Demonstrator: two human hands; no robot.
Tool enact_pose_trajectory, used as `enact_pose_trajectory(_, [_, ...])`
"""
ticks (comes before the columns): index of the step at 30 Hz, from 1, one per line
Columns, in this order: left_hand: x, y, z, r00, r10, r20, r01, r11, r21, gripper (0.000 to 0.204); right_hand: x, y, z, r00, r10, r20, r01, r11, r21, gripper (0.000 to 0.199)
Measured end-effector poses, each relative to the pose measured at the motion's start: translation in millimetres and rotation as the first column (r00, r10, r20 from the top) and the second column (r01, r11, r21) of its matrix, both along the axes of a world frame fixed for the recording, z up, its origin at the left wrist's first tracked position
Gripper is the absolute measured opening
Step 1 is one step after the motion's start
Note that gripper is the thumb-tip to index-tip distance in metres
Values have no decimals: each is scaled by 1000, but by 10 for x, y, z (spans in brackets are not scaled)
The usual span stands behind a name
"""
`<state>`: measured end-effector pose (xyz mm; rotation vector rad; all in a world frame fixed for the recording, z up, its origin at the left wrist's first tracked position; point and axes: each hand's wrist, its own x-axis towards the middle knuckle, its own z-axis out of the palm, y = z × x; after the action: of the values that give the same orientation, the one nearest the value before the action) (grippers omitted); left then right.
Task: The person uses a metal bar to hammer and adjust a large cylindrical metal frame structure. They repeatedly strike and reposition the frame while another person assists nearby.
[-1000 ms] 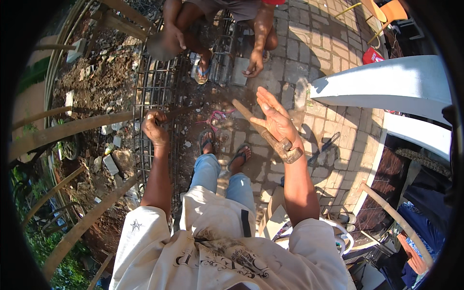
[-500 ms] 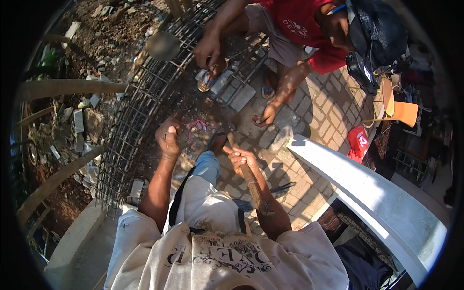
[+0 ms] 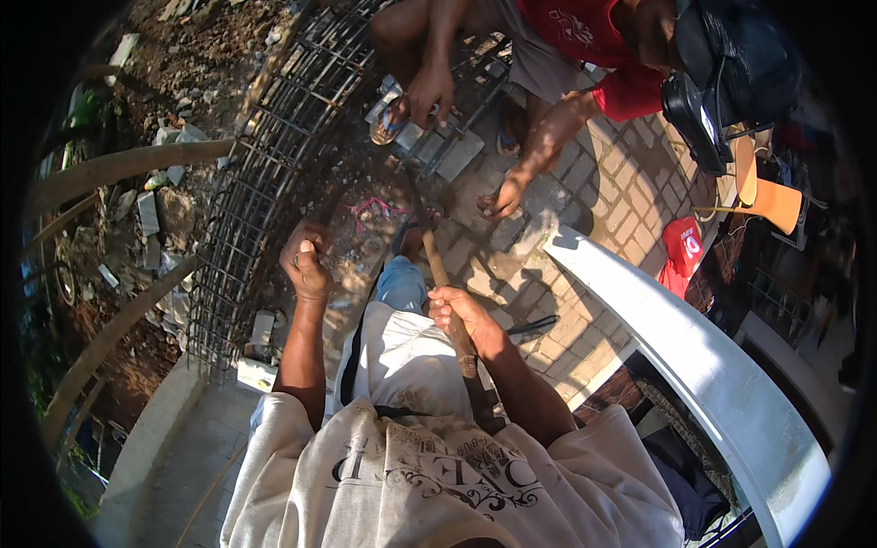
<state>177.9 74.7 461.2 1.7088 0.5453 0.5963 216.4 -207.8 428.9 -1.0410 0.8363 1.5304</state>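
Observation:
My right hand (image 3: 459, 309) is wrapped around a long wooden handle (image 3: 437, 260), which slants from beside my forearm up toward the ground ahead. Its far end runs into a dark, thin part whose kind I cannot make out. To the left, my left hand (image 3: 308, 265) is raised in a closed fist beside the steel rebar cage (image 3: 265, 173). Something dark and blurred extends beyond that fist; whether the hand holds it is unclear. On the ground between my hands and the co-worker lies a tangle of pink string (image 3: 375, 213).
A co-worker in a red shirt (image 3: 575, 32) crouches ahead, one hand (image 3: 502, 196) low over the pavers (image 3: 594, 265). Grey blocks (image 3: 457, 155) lie near their sandals. At right stand a pale curved panel (image 3: 694, 365) and an orange chair (image 3: 767, 208). Rubble and wooden poles (image 3: 128, 169) are left.
My right hand has tightened its fingers around the handle, which now reaches farther forward. My left fist has dropped slightly. A round grey shape over the cage is gone; the co-worker's raised hand moved right.

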Motion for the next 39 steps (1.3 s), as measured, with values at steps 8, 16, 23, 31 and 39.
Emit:
enact_pose_trajectory(8, [56, -196, 43, 988, -150, 22, 148, 987, 54, 47, -235, -1161, 1460, -35, 970, 241, -772, 127, -622, 33])
enact_pose_trajectory(16, [-361, 30, -180, 998, -32, 49, 34, 999, -40, 45, -1702, -1923, 666, 194, 879, 435, -583, 460, -669, 35])
enact_pose_trajectory(23, [-1196, 631, -344, 875, 479, -72, -471, 806, -359, 51, -2761, -2147, 231, 652, 536, 536, -384, 843, -377, 21])
enact_pose_trajectory(31, [-1513, 623, -136, 926, 192, -326, -290, 914, -284, 62, -3130, -1586, 306, 731, 433, 528, -247, 888, -387, 22])
enact_pose_trajectory(39, [-1152, 548, -133, 970, -18, -241, -8, 994, -108, 76, -3386, -1195, 217, 881, -327, 343, 343, 939, 14, 15])
